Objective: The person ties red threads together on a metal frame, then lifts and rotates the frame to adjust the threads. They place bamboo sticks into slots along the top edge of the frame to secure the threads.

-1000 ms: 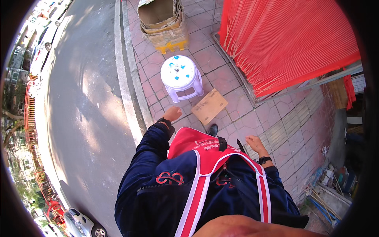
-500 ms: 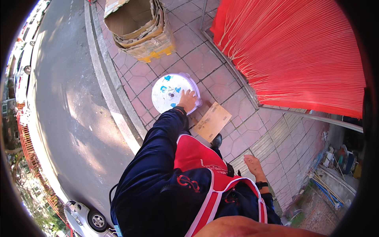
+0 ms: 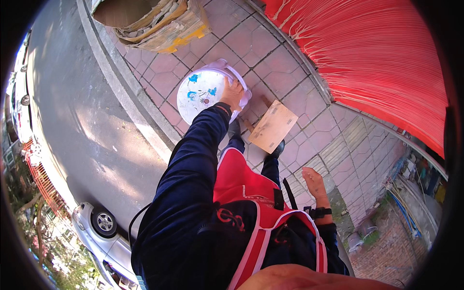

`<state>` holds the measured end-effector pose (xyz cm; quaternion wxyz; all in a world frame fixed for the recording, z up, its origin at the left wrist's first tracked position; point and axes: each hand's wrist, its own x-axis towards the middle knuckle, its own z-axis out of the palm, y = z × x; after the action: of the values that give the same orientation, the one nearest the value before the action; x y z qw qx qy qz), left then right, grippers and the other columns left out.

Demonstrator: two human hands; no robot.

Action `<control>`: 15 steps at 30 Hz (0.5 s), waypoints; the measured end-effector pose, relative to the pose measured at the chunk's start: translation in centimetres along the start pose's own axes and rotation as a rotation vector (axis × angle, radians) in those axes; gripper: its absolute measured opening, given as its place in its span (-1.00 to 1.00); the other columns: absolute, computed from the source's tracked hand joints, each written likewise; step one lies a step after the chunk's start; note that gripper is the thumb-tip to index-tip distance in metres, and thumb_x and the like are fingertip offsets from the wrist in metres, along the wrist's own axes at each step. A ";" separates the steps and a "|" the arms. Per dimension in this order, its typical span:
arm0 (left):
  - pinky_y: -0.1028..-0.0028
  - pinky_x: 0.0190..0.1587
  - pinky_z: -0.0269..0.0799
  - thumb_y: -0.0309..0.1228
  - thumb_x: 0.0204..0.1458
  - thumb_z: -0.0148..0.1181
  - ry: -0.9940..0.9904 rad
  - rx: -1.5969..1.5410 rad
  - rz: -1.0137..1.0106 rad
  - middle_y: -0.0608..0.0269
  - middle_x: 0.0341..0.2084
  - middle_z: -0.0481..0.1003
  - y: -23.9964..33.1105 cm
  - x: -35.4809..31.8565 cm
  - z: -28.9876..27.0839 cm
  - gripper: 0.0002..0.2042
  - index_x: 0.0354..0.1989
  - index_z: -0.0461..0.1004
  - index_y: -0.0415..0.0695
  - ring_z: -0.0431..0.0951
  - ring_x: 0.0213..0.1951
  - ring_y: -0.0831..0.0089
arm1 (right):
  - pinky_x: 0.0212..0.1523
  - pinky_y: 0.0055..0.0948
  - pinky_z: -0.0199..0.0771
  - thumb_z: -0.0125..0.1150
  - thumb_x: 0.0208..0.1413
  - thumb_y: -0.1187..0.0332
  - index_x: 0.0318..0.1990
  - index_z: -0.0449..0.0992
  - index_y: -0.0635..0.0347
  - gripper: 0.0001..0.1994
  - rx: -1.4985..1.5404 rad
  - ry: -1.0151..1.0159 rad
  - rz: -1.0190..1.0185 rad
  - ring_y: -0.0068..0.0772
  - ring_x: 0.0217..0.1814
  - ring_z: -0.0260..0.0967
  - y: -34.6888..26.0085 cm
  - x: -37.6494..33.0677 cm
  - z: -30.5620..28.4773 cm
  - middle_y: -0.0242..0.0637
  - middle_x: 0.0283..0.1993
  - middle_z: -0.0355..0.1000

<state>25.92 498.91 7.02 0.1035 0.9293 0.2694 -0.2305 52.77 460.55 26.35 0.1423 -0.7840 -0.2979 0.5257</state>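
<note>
My left hand (image 3: 233, 95) is closed on the lavender edge of a round white tub (image 3: 203, 94) with blue flower marks and a small hole in its top. A curved lavender band, which looks like a handle, runs along its far right side. The tub is tilted with its round top toward me, and its underside is hidden. Beside it on the right stands a low wooden stool (image 3: 273, 126), close by my feet. My right hand (image 3: 315, 182), with a dark band at the wrist, hangs at my side with its fingers curled in and nothing seen in it.
Ahead stand worn, nested cardboard boxes (image 3: 169, 26) on the pink paving. A metal frame with red strands (image 3: 382, 63) fills the far right. The curb (image 3: 113, 79) and road run along the left, with a silver car (image 3: 99, 232). Poles and clutter (image 3: 406, 212) lie at right.
The tub has tilted and shifted slightly left and away, and its handle band shows more. My left hand moved with it. The stool appears farther right; the whole view has turned.
</note>
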 end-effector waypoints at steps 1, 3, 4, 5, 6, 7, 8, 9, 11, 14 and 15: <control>-0.46 0.28 -0.22 0.16 -0.34 0.41 0.004 -0.033 -0.053 0.25 0.14 0.36 -1.3 -0.4 0.0 -0.27 0.06 0.52 0.02 0.09 0.37 0.10 | 0.07 -0.33 0.45 0.14 0.26 0.29 0.00 0.53 0.31 -0.71 -0.009 0.007 0.023 -0.14 0.03 0.50 -0.1 0.1 0.0 -0.04 -0.04 0.54; -0.45 0.27 -0.22 0.17 -0.27 0.36 -0.049 -0.041 -0.168 0.23 0.20 0.31 -4.7 -1.3 -0.1 -0.26 0.12 0.48 0.04 0.07 0.38 0.10 | 0.07 -0.33 0.45 0.14 0.26 0.30 0.01 0.53 0.31 -0.71 -0.005 0.006 0.006 -0.15 0.03 0.51 -0.1 0.2 0.1 -0.04 -0.03 0.54; -0.45 0.28 -0.21 0.19 -0.22 0.33 -0.084 -0.045 -0.234 0.23 0.23 0.28 -6.6 -1.8 -0.2 -0.25 0.16 0.44 0.04 0.04 0.40 0.11 | 0.07 -0.34 0.45 0.14 0.26 0.30 0.01 0.53 0.31 -0.71 0.001 0.008 0.023 -0.15 0.03 0.51 0.0 0.1 0.1 -0.04 -0.03 0.54; -0.44 0.27 -0.19 0.21 -0.17 0.29 -0.087 -0.031 -0.339 0.25 0.25 0.27 -8.1 -2.3 -0.1 -0.25 0.18 0.42 0.04 0.02 0.42 0.14 | 0.07 -0.34 0.46 0.14 0.27 0.30 0.01 0.53 0.32 -0.71 0.006 0.006 0.014 -0.15 0.03 0.51 0.1 0.1 0.1 -0.04 -0.03 0.54; -0.44 0.27 -0.16 0.21 -0.11 0.25 -0.084 -0.026 -0.430 0.25 0.28 0.25 -9.7 -2.8 -0.1 -0.26 0.22 0.39 0.04 0.01 0.43 0.15 | 0.07 -0.34 0.46 0.14 0.27 0.30 0.01 0.53 0.32 -0.71 0.012 0.001 0.020 -0.15 0.03 0.51 0.2 -0.1 0.1 -0.04 -0.03 0.54; -0.45 0.27 -0.14 0.19 -0.05 0.22 -0.097 -0.042 -0.480 0.26 0.32 0.22 -11.4 -3.5 0.0 -0.28 0.26 0.36 0.05 -0.01 0.44 0.15 | 0.07 -0.34 0.46 0.14 0.27 0.30 0.01 0.53 0.32 -0.71 0.015 0.000 0.049 -0.15 0.03 0.51 0.4 -0.2 0.1 -0.04 -0.02 0.54; -0.45 0.27 -0.14 0.17 0.00 0.18 -0.142 0.007 -0.548 0.28 0.37 0.18 -12.9 -3.8 0.1 -0.29 0.30 0.33 0.06 0.00 0.44 0.14 | 0.07 -0.34 0.46 0.14 0.27 0.30 0.01 0.53 0.32 -0.71 0.006 -0.005 0.023 -0.15 0.02 0.51 0.6 -0.3 0.0 -0.04 -0.02 0.54; -0.44 0.27 -0.12 0.15 0.04 0.15 -0.172 0.057 -0.612 0.32 0.38 0.17 -14.3 -4.5 0.4 -0.31 0.32 0.31 0.08 0.00 0.44 0.15 | 0.06 -0.34 0.46 0.13 0.27 0.31 0.00 0.53 0.32 -0.71 -0.006 -0.006 0.021 -0.15 0.02 0.51 0.8 -0.4 -0.1 -0.04 -0.02 0.54; -0.43 0.26 -0.10 0.08 0.10 0.10 -0.168 0.123 -0.767 0.33 0.36 0.20 -16.9 -5.9 1.2 -0.40 0.30 0.35 0.10 0.05 0.42 0.17 | 0.06 -0.34 0.47 0.13 0.27 0.31 0.00 0.53 0.33 -0.72 -0.023 -0.005 0.012 -0.15 0.02 0.51 1.5 -0.5 -0.3 -0.03 -0.03 0.54; -0.36 0.21 0.06 -0.02 0.08 0.12 -0.154 0.058 -0.932 0.30 0.20 0.36 -19.2 -7.8 2.3 -0.51 0.17 0.45 0.08 0.23 0.32 0.20 | 0.06 -0.33 0.47 0.12 0.27 0.31 0.01 0.53 0.33 -0.71 -0.039 0.013 -0.008 -0.15 0.02 0.52 3.0 -0.5 -0.5 -0.02 -0.04 0.54; -0.34 0.20 0.11 -0.05 0.07 0.13 -0.172 -0.020 -0.961 0.29 0.18 0.37 -19.3 -8.3 2.6 -0.53 0.14 0.46 0.06 0.25 0.30 0.18 | 0.05 -0.33 0.47 0.12 0.27 0.31 0.00 0.52 0.33 -0.71 -0.054 0.022 -0.029 -0.15 0.01 0.52 3.5 -0.2 -0.6 -0.02 -0.04 0.54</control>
<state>8.17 510.39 7.40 0.0161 0.6762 0.6607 -0.3257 54.36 457.73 24.79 0.1319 -0.7887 -0.3219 0.5068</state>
